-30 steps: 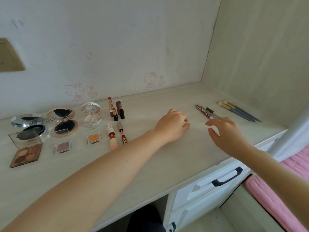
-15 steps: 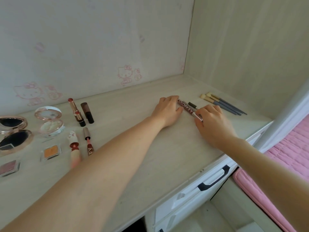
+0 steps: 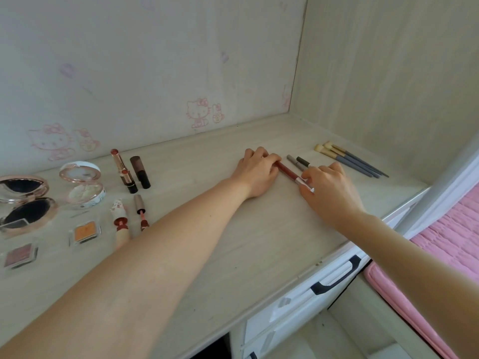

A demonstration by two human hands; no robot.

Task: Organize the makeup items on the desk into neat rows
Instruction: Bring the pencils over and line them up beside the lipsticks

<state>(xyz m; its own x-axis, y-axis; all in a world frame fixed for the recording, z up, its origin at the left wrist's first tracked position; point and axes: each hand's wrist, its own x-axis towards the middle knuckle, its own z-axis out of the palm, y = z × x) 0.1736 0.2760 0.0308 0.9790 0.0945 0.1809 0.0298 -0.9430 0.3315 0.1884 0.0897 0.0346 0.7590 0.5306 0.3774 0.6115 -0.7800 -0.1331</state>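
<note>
A dark red lip pencil [image 3: 288,173] with a clear cap end is held lying flat on the pale wood-grain desk [image 3: 259,244], near the back right part of the top. Its far end is pinched under the curled fingertips of the left hand [image 3: 256,174], whose palm is rested on the desk, and its near, clear-capped end is pinched by the curled fingers of the right hand [image 3: 329,193]. Any lettering on the barrel is turned away or blurred and cannot be read. Just beside the pencil, to its right, two slim grey and black liner pencils [image 3: 298,163] are laid side by side, partly covered by the right hand. Further right, a set of blue-handled brushes [image 3: 347,158] with pale bristles is lined up close together. At the left of the desk, two uncapped lipsticks [image 3: 127,171] are stood upright near a round pink compact [image 3: 83,185]; two lip tubes [image 3: 129,216] are laid below them, beside an orange eyeshadow pan [image 3: 85,231] and a mauve eyeshadow pan [image 3: 20,255]. A larger rose-gold mirror compact [image 3: 26,203] is opened at the far left. Pink cartoon cat prints [image 3: 198,112] are seen on the wall.
</note>
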